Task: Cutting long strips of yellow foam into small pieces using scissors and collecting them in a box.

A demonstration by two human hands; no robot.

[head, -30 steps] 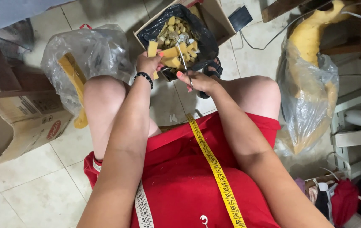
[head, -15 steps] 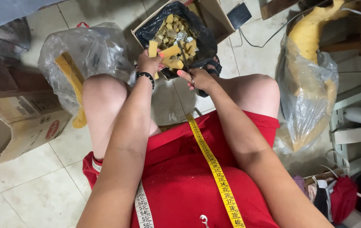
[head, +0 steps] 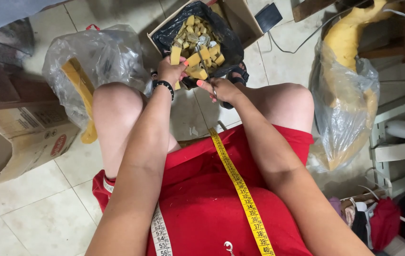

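From the head camera, the left hand (head: pixel 171 71) is pinching a soft yellow foam strip (head: pixel 176 57), its long axis pointing away from the body, upright in the picture. Just beside it, the right hand (head: pixel 221 89) is closing around thin metal scissors (head: pixel 204 61) whose blades are reaching forward past the fingers. Right beyond both hands, a cardboard box (head: pixel 240 19) lined with a glossy black bag is holding blocky foam cubes (head: pixel 197 59).

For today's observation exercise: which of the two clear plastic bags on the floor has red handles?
The clear plastic bag beside the left hand; the other bag shows none.
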